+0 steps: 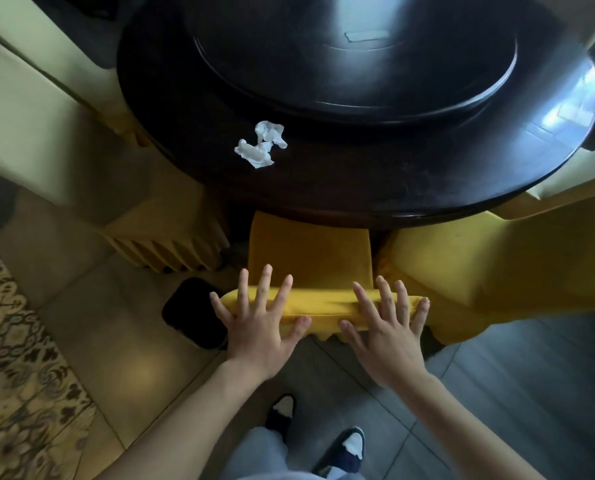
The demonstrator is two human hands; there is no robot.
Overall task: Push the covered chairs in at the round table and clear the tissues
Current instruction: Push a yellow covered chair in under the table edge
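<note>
Mustard-yellow chair cover (310, 258), white crumpled tissues (259, 143) on a dark brown table (393, 174) — beige-and-brown patterned rug (15, 375), grey floor tiles (531, 375).

Glossy beige tiled floor (140, 368) at lower left, grey tiles (517, 393) at lower right. Patterned rug (15, 368) along the left edge. Small black bin (192, 313) left of centre on the beige tiles. Bright window glare on the dark polished surface at upper right.

Dim interior, wide-angle view, edges bowed and soft. Pale window glare lay on the dark round table (358, 174) well beyond the fingers (265, 282). Floor beneath them was shadowed.
</note>
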